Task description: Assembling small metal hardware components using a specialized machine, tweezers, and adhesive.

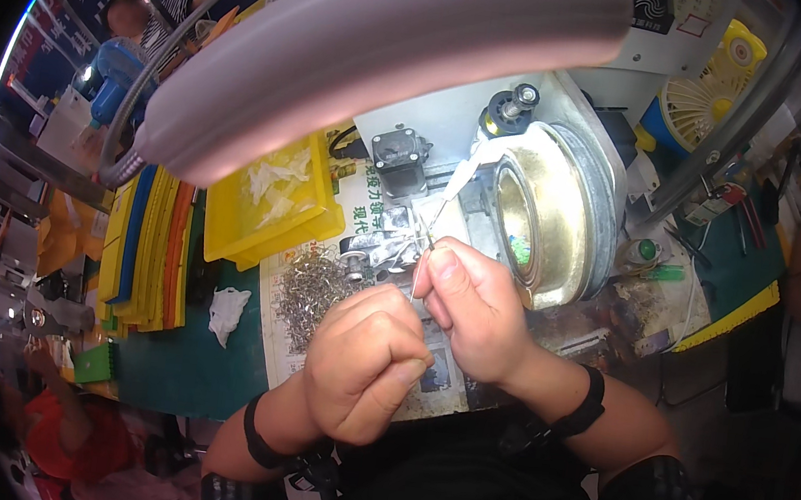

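Note:
Near the middle, my right hand (475, 310) pinches a thin metal piece (416, 278) between thumb and fingers. Just left of it and a little lower, my left hand (363, 364) is curled into a fist; what lies inside it, if anything, is hidden. Beyond my fingertips, a narrow white strip (464, 170) slants down from a black roller (507, 112) on the machine. A small metal mechanism (376, 249) is just past my hands. To the right of the fingers stands a large round metal drum (562, 219) with a shiny rim.
A pile of small metal bits (309, 291) lies left of my hands. Behind it is a yellow bin (269, 235) holding white scraps. Stacked yellow trays (147, 261) stand farther left. A thick grey lamp arm (393, 52) arches overhead. Other people work at both sides.

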Motion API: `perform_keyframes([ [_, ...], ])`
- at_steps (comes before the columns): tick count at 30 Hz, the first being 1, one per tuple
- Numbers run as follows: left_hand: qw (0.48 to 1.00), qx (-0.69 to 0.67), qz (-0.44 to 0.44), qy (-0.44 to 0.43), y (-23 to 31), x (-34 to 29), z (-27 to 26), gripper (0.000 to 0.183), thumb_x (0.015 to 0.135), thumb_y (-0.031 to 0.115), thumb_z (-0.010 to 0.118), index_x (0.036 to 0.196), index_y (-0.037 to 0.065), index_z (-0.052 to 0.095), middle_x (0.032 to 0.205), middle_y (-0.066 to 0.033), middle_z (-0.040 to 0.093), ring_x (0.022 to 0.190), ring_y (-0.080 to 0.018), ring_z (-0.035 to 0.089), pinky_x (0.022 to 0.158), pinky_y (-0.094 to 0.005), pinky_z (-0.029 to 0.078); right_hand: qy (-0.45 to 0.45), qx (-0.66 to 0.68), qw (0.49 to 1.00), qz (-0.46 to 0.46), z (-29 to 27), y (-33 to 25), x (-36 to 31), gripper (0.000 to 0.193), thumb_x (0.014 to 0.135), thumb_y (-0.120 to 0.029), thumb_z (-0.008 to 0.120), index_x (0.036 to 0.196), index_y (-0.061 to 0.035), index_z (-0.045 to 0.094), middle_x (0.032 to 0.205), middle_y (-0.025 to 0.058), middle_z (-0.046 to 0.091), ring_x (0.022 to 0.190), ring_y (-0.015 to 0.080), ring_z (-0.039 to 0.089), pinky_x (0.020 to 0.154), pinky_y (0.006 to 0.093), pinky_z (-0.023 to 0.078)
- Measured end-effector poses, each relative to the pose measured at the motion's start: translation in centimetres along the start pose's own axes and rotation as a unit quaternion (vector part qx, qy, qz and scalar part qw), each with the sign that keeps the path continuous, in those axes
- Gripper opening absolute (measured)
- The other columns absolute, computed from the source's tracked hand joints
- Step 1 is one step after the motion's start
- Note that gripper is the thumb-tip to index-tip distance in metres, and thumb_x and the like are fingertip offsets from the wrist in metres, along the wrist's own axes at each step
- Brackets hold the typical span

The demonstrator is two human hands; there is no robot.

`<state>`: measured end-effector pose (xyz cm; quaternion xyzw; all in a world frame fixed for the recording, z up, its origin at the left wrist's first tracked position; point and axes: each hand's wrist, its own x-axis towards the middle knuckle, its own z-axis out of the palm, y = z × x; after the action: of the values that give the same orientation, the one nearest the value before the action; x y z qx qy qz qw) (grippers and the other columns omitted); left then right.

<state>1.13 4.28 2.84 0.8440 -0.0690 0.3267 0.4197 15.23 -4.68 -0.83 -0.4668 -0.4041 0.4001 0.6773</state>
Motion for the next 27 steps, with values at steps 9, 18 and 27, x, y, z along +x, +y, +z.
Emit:
perform_keyframes([
  [9, 1.0, 0.0, 0.018, -0.001, 0.2, 0.0, 0.1, 0.009, 0.079, -0.002, 0.062, 0.087, 0.001, 0.059, 0.078, -0.0126, 0.055, 0.064, -0.0294, 0.053, 0.06, -0.038, 0.044, 0.004, -0.005, 1.0, 0.0, 0.2, -0.2, 0.1, 0.04, 0.11, -0.032, 0.039, 0.088, -0.0032, 0.056, 0.065, -0.003, 0.044, 0.059, 0.0039, 0.036, 0.054, 0.0211, 0.031],
  [18, 0.998, -0.016, 0.05, -0.043, 1.1, 0.0, 0.4, 0.016, 0.076, -0.002, 0.066, 0.09, 0.001, 0.06, 0.077, -0.0107, 0.055, 0.063, -0.0286, 0.053, 0.058, -0.0386, 0.043, 0.016, -0.011, 1.0, 0.015, 0.5, -0.6, 0.0, 0.04, 0.109, -0.031, 0.039, 0.088, -0.003, 0.057, 0.064, -0.0028, 0.045, 0.058, 0.0041, 0.037, 0.054, 0.0214, 0.031],
  [27, 0.978, 0.205, 0.009, 0.029, 2.5, -2.0, -6.3, 0.008, 0.079, -0.002, 0.061, 0.084, 0.003, 0.064, 0.084, -0.0106, 0.063, 0.069, -0.0262, 0.06, 0.063, -0.0366, 0.047, -0.083, -0.145, 0.985, -0.053, -3.7, -3.0, -5.1, 0.026, 0.104, -0.02, 0.053, 0.088, -0.0013, 0.061, 0.068, 0.0067, 0.056, 0.058, 0.0186, 0.055, 0.057, 0.0305, 0.044],
])
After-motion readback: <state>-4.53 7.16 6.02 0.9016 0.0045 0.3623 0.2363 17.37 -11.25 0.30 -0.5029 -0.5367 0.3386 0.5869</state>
